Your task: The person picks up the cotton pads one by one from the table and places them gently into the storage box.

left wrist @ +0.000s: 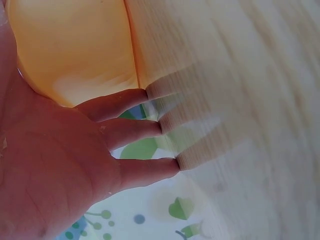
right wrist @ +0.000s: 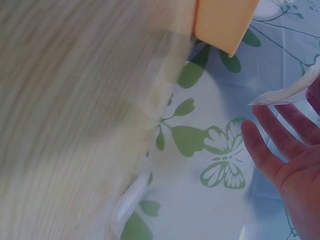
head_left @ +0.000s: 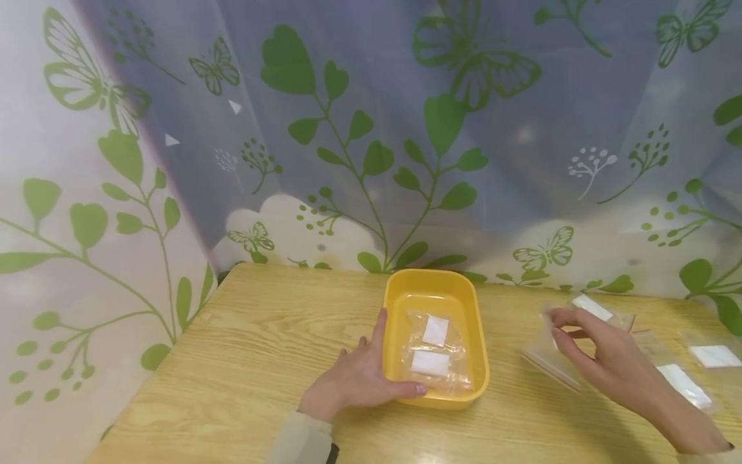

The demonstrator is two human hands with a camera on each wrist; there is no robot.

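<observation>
The head camera is looking forward and down, taking in the pale wood-grain tabletop (head_left: 261, 341) below and the leaf-and-butterfly-printed fabric backdrop (head_left: 359, 96) above. From close up, the left wrist camera is facing the bare left hand (left wrist: 60, 160) at frame left, the right wrist camera the bare right hand (right wrist: 300, 175) at frame right. All three are sharing the yellow rectangular plastic bin (head_left: 429, 285): lower centre, upper left and top right-of-centre respectively.

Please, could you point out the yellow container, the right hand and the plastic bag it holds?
Yellow container (head_left: 431, 284), head view: inside of back wall.
Right hand (head_left: 620, 361), head view: back of hand.
Plastic bag (head_left: 549, 356), head view: film above red line.
</observation>
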